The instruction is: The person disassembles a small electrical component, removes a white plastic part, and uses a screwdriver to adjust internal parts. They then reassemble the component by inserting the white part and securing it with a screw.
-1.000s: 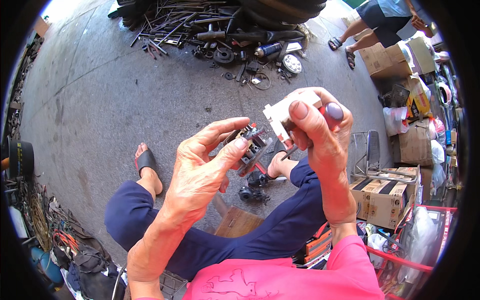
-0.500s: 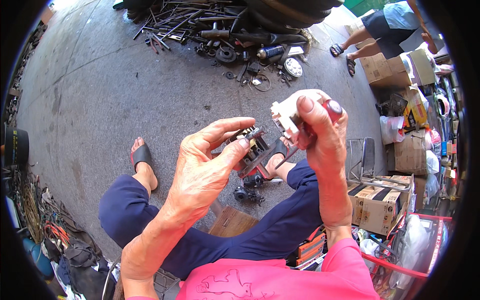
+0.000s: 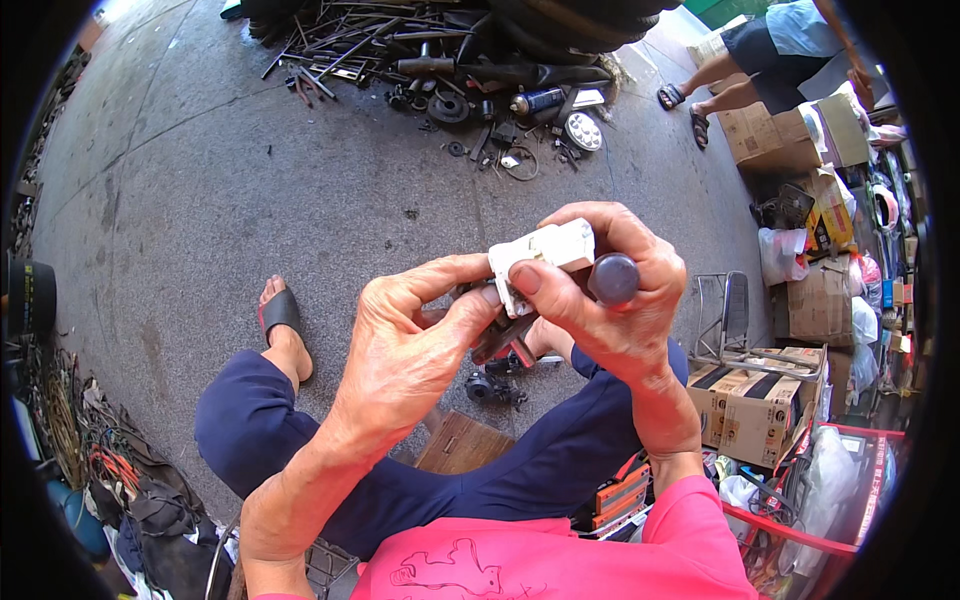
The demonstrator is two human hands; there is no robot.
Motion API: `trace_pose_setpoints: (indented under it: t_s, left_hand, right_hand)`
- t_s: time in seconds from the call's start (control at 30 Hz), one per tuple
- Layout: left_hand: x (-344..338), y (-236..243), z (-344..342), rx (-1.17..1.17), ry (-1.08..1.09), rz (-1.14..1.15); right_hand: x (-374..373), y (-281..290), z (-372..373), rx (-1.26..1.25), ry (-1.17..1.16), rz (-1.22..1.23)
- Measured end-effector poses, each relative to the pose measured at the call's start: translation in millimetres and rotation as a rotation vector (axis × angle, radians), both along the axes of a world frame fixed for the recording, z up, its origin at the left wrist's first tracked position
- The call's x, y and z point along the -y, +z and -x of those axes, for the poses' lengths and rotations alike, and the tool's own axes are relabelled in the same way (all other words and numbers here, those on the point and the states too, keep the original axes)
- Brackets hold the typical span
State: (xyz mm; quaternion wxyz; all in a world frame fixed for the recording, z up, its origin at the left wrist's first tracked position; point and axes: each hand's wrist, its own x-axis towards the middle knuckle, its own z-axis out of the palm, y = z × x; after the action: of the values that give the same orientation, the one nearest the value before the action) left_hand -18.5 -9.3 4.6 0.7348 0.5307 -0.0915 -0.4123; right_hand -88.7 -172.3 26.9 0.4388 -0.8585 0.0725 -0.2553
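Left hand (image 3: 400,330) firmly around dark metal part (image 3: 494,346), right hand (image 3: 632,322) around white blocky plastic piece (image 3: 552,247) and dark round-ended handle (image 3: 613,279).

Grey concrete floor (image 3: 200,220) | bright daylight | cardboard boxes (image 3: 745,412) stacked right

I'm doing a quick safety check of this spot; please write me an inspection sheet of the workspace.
Surface: grey floor, seamed and stained.
Things in hand: a white part overlapping a dark part in this view; whether they touch is hidden.
Clutter: heaped metal rods; a round white disc; a black component near a wooden block.
Hands: left hand grips the dark part; right hand holds the white part and a dark-knobbed tool.
Cables: orange strands at lower left, apparently wires.
Surroundings: cardboard boxes at right; another person standing at upper right.
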Motion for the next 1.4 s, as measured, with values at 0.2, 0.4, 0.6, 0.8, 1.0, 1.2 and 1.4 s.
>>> trace_pose_setpoints:
  t_s: [0.2, 0.4, 0.6, 0.8, 1.0, 1.2, 1.4]
  left_hand:
    - [2.5, -8.1, 6.5, 0.093, 0.050, 0.035]
    - [1.8, -0.1, 4.1, 0.179, 0.038, -0.099]
    - [-5.9, -5.9, -1.2, 0.455, 0.038, -0.099]
    - [-9.3, 1.2, 1.1, 0.423, 0.024, -0.103]
    - [-8.2, -0.6, 4.4, 0.541, 0.100, -0.105]
    - [-2.9, 3.7, 7.0, 0.420, 0.123, -0.143]
    - [3.3, -3.2, 9.5, 0.447, 0.194, -0.084]
  right_hand:
    - [-1.0, -0.2, 1.4, -0.017, 0.004, 0.179]
    - [1.6, 1.0, -0.2, 0.088, 0.115, 0.358]
    - [-2.9, -0.5, -0.2, 0.176, 0.225, 0.386]
    - [-5.6, -0.8, 5.9, 0.179, 0.214, 0.417]
    - [-5.7, 0.3, 11.2, 0.140, 0.206, 0.493]
    - [-3.4, -0.5, 4.5, 0.155, 0.174, 0.364]
    - [-0.2, -0.7, 5.1, 0.126, 0.172, 0.230]
